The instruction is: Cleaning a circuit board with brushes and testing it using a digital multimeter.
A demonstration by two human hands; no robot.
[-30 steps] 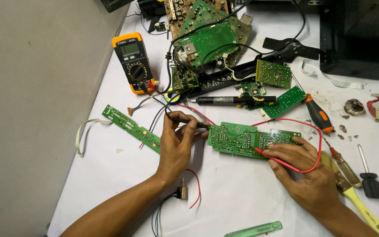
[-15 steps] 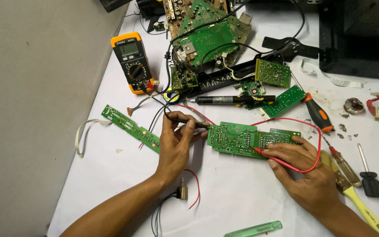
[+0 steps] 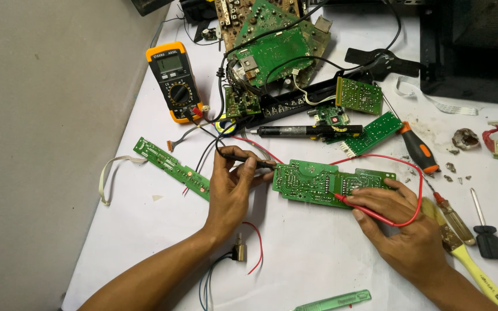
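Landmark: the green board (image 3: 318,181), flat on the white table (image 3: 318,259), near its middle.

Left hand (image 3: 231,187) lay just left of the board, fingers pinched on a black probe (image 3: 248,159) whose tip met the board's left edge. Right hand (image 3: 402,224) rested at the board's lower right, fingers closed on a red probe (image 3: 355,205), tip on the board's lower edge; its red lead (image 3: 416,190) looped over the board's right end.

No packages. One label: a pale strip above the screen of the yellow meter (image 3: 174,80), well up-left of the board. A narrow green strip board (image 3: 171,167) lay left of the board. A black soldering iron (image 3: 304,131) lay just above it, an orange-handled screwdriver (image 3: 419,151) up-right, and a heap of green boards (image 3: 275,49) farther up.

Table cover white, stained to the board's upper right. Grey floor (image 3: 41,144) left of the table; a dark cabinet (image 3: 474,46) at upper right.
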